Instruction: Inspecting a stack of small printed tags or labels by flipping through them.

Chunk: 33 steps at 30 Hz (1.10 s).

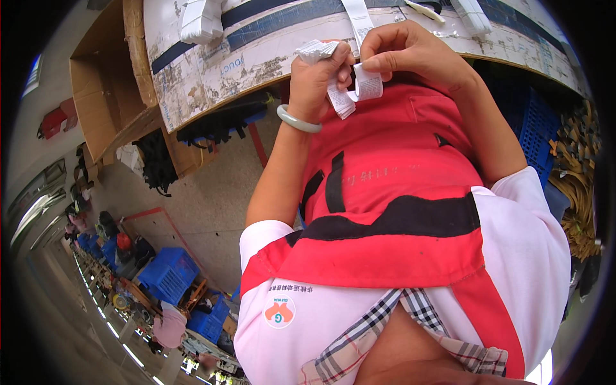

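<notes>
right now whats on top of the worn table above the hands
On the worn table lie a folded white stack, a long white strip and another white bundle. The right hand and left hand cover its near edge.

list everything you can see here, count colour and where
label strips: a bunch, white, held between both hands
label stacks: several, white, on the worktable at top
worktable: one, worn white top, top of view
cardboard box: one, brown, open, upper left
crates: several, blue, lower left floor
crate: one, blue, under the table at right
apron: one, red with black bands, centre
bangle: one, pale green, left wrist
left hand: grips the bunch
right hand: pinches one strip
</notes>
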Motion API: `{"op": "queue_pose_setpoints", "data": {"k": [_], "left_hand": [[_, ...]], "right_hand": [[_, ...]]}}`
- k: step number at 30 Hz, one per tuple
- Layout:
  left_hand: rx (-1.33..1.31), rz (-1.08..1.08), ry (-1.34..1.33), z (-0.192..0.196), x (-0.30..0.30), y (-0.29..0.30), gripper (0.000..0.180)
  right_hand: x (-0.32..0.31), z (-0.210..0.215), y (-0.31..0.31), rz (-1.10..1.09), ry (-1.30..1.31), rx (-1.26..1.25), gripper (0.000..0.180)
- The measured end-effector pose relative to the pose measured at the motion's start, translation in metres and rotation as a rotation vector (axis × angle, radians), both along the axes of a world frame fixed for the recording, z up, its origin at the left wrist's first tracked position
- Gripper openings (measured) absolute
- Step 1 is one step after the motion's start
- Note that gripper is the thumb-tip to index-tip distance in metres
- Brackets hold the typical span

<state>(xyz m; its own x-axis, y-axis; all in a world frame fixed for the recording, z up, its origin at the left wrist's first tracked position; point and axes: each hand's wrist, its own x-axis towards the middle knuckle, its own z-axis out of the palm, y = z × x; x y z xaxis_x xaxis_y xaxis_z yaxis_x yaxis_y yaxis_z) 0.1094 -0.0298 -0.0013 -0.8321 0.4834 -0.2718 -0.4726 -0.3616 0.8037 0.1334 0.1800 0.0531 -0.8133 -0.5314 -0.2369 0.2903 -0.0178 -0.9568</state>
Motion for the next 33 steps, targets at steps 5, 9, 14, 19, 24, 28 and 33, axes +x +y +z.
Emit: {"op": "queue_pose_setpoints", "data": {"k": [5, 9, 14, 19, 24, 28, 33], "left_hand": [[0.209, -0.161, -0.17, -0.007, 0.003, 0.003, 0.038], [0.067, -0.211, -0.042, -0.012, 0.0, -0.001, 0.034], [0.094, -0.177, -0.154, 0.006, -0.002, 0.006, 0.026], [0.08, -0.189, -0.132, -0.005, -0.006, 0.002, 0.029], [-0.369, 0.033, 0.233, -0.002, -0.007, 0.003, 0.026], [-0.371, 0.231, 0.788, -0.005, -0.019, 0.009, 0.032], [-0.463, 0.197, 0.974, -0.011, -0.029, 0.016, 0.03]], "right_hand": [[0.003, -0.026, -0.02, -0.28, 0.27, 0.119, 0.014], [-0.001, -0.04, -0.017, -0.337, 0.205, 0.092, 0.014], [-0.029, -0.057, 0.006, -0.523, 0.65, 0.661, 0.015], [-0.04, -0.073, 0.005, -0.559, 0.829, 0.874, 0.013], [-0.032, -0.053, 0.002, -0.537, 0.771, 0.756, 0.009], [-0.024, -0.037, -0.003, -0.483, 0.73, 0.68, 0.008], [-0.023, -0.046, -0.001, -0.494, 0.729, 0.675, 0.009]]}}
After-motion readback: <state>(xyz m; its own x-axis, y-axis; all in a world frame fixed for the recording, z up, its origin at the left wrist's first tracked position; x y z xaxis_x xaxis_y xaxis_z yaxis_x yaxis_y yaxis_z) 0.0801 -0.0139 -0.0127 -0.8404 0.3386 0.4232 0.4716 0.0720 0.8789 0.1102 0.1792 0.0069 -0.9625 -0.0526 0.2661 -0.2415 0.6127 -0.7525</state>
